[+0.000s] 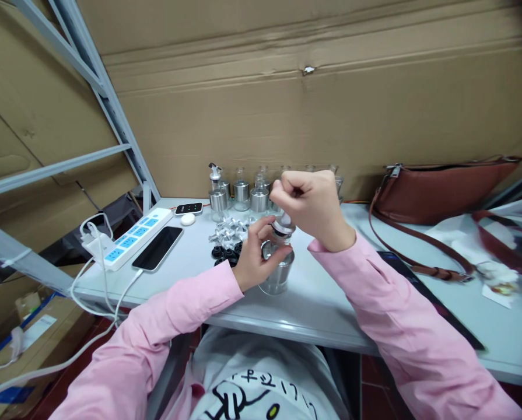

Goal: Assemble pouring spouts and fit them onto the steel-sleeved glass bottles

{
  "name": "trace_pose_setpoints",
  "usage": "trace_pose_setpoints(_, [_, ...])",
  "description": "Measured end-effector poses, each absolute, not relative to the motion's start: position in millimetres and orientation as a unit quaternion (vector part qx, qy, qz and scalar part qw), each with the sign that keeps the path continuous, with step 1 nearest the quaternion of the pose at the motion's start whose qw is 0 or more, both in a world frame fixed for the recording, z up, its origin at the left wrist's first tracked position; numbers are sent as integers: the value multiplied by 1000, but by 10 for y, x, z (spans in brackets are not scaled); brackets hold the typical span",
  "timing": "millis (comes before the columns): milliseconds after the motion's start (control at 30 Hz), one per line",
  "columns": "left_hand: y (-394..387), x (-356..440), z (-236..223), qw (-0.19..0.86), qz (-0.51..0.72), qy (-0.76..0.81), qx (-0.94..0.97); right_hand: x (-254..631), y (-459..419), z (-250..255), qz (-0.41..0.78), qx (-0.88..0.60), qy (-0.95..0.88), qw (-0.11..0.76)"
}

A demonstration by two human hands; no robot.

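A glass bottle (pixel 278 273) with a silver metal band stands upright near the table's front edge. My left hand (pixel 259 256) is closed around its neck, thumb in front and fingers behind. A silver pourer stopper (pixel 283 224) with a dark ring sits at the bottle's mouth. My right hand (pixel 315 204) is curled into a fist just above the stopper, and I see nothing in it. Whether the fist touches the stopper I cannot tell. Beside my left hand lie silver pourer parts (pixel 231 232) and black stoppers (pixel 226 253).
Several banded bottles (pixel 241 192) stand at the back, one with a pourer (pixel 215 172). On the left are a power strip (pixel 133 239), a phone (pixel 159 248), a small black device (pixel 189 208) and a white round case (pixel 188 219). A brown bag (pixel 444 192) and dark tablet (pixel 435 300) lie right.
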State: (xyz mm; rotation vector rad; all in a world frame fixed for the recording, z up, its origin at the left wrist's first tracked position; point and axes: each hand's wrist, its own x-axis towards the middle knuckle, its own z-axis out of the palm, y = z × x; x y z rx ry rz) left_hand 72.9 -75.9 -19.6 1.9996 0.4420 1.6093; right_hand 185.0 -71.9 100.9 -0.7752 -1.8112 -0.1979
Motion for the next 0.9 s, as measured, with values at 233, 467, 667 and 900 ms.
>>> trace_pose_setpoints(233, [-764,726,-202,255,596,171,742,1836,-691,978,-90,-366,-768,518])
trace_pose_setpoints(467, [-759,720,-238,229,593,158,755,1844,-773,998,-52,-331,-796,503])
trace_pose_setpoints(667, [-751,732,-256,251,598,152,746,1847,-772,999,3,-320,-813,487])
trace_pose_setpoints(900, [-739,741,-265,271,591,152,744,1875,-785,1029,66,-297,-827,472])
